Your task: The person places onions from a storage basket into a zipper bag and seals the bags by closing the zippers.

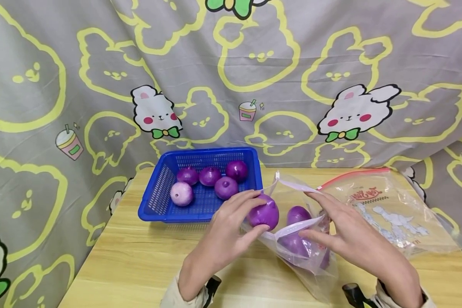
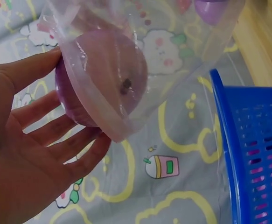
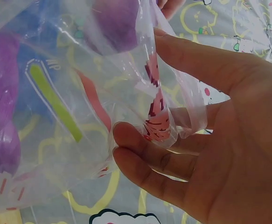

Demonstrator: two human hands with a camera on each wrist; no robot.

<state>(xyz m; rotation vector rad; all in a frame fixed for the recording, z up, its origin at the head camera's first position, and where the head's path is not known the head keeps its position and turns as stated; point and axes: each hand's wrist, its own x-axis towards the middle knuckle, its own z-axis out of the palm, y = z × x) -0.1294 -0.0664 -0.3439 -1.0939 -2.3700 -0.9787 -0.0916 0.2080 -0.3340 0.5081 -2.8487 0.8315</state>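
My left hand (image 1: 229,229) grips a purple onion (image 1: 265,212) between fingers and thumb, right at the mouth of a clear zip bag (image 1: 312,278). In the left wrist view, the bag's edge overlaps that onion (image 2: 112,79). My right hand (image 1: 356,237) holds the bag's open rim on the right, its thumb at the near edge and its fingers at the far one. Several purple onions (image 1: 294,244) sit inside the bag, partly hidden by its folds. Close up, the right wrist view shows the fingers (image 3: 149,156) curled at the bag's printed side.
A blue plastic basket (image 1: 200,219) stands to the left, holding several purple onions (image 1: 226,188) and one paler onion (image 1: 182,194). Another clear bag with a red zip strip (image 1: 354,174) lies flat on the wooden table (image 1: 119,261) at right. A patterned curtain (image 1: 200,77) hangs behind.
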